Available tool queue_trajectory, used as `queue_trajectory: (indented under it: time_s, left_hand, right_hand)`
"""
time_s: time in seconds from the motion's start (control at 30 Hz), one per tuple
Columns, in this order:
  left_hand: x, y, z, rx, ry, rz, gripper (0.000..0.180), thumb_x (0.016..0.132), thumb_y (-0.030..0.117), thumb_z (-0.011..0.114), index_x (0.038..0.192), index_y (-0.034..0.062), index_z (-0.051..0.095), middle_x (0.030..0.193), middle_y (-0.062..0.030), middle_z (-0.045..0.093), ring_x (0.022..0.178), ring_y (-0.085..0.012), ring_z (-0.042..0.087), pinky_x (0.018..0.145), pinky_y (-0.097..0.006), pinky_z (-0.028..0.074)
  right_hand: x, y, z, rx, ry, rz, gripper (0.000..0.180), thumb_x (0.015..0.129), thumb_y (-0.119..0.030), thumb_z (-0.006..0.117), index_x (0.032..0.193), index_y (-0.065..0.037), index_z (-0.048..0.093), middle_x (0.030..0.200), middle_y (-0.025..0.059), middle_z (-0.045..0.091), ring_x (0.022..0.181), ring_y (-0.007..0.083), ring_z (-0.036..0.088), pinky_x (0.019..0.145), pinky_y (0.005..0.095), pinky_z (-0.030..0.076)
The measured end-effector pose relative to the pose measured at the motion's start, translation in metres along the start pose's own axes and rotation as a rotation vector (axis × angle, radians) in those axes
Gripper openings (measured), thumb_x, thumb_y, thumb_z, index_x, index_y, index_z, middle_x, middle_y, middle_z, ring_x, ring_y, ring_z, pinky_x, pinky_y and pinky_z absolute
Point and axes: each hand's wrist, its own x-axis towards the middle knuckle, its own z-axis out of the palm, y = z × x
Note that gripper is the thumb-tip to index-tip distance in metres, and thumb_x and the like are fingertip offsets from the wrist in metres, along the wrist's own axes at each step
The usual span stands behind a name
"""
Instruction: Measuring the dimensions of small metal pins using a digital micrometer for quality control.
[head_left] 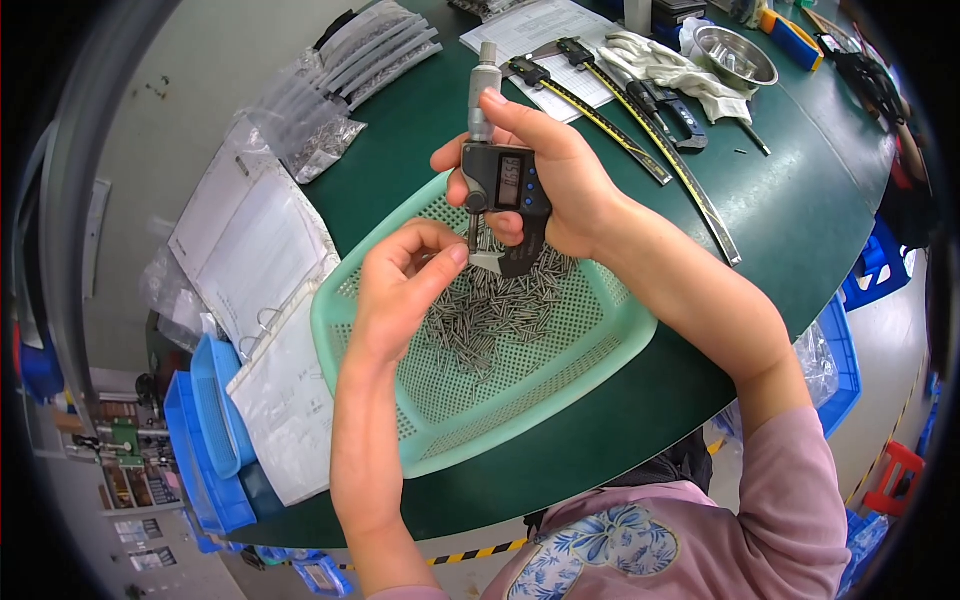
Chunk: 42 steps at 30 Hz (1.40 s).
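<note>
My right hand [570, 175] is wrapped round a digital micrometer [507, 190] with a black body and a small screen. Its thumb lies against the silver thimble [485, 85], which points away from me. At the near end sit the measuring jaws, and there my left hand [400, 285] pinches with thumb and forefinger. Whatever is between those fingertips is hidden or too small to make out. Below both hands lies a pale green perforated basket [490, 440], with a heap of small grey metal pins [490, 320] in it.
Two calipers [600, 115] lie on papers at the back, beside white gloves [670, 70] and a metal bowl [735, 55]. An open ring binder [265, 250] is left of the basket, near blue trays [200, 450]. Plastic bags [330, 130] rest on the green table [790, 170].
</note>
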Motion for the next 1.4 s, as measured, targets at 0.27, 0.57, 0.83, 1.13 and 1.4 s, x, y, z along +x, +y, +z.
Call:
queue_trajectory:
  time_s: [0.27,0.57,0.83,1.13,1.4]
  left_hand:
    - [-0.0002,-0.003,-0.0012,-0.048,0.016,0.038,0.008,0.078,0.006,0.06,0.079,-0.0019,0.059,0.081,-0.001,0.054,0.071,-0.0063,0.047,0.065,-0.022,0.038]
    - [-0.0004,-0.0002,0.0002,-0.024,0.001,0.059,0.01,0.079,0.006,0.061,0.08,-0.0033,0.06,0.084,-0.0021,0.055,0.074,-0.0075,0.049,0.067,-0.022,0.039]
    - [-0.0013,-0.0006,0.0004,-0.02,-0.001,0.037,0.011,0.08,0.008,0.061,0.082,-0.002,0.06,0.081,-0.0003,0.055,0.072,-0.0059,0.048,0.065,-0.021,0.039]
    - [-0.0011,-0.0007,0.0,-0.001,0.023,0.048,0.009,0.08,0.008,0.059,0.081,-0.0012,0.06,0.078,-0.0004,0.055,0.072,-0.0062,0.049,0.065,-0.021,0.039]
    - [0.0029,-0.0035,-0.0009,0.096,0.211,0.074,0.01,0.078,0.005,0.062,0.082,-0.0034,0.064,0.082,-0.005,0.058,0.076,-0.0098,0.054,0.07,-0.023,0.041]
  right_hand:
    - [0.0003,-0.0007,-0.0006,0.051,0.008,0.025,0.056,0.09,-0.048,0.028,0.091,0.001,0.056,0.067,0.0076,0.057,0.042,0.012,0.042,0.042,0.0255,0.036]
    - [0.0009,-0.0018,-0.0018,0.051,-0.009,0.048,0.058,0.086,-0.052,0.035,0.09,0.001,0.056,0.066,0.0074,0.057,0.04,0.0114,0.041,0.04,0.0242,0.034]
    - [0.0006,-0.0008,-0.0019,0.015,0.009,0.022,0.056,0.084,-0.053,0.04,0.089,0.0,0.056,0.066,0.0073,0.057,0.038,0.0106,0.042,0.037,0.0222,0.034]
    - [-0.0006,-0.0016,0.0021,0.007,0.019,0.012,0.059,0.088,-0.053,0.028,0.091,0.0,0.056,0.066,0.0064,0.057,0.04,0.0106,0.04,0.042,0.0243,0.034]
    - [0.0,-0.0009,-0.0027,0.019,0.036,0.014,0.061,0.088,-0.052,0.025,0.096,0.0,0.055,0.07,0.0068,0.057,0.042,0.0104,0.043,0.04,0.0224,0.035]
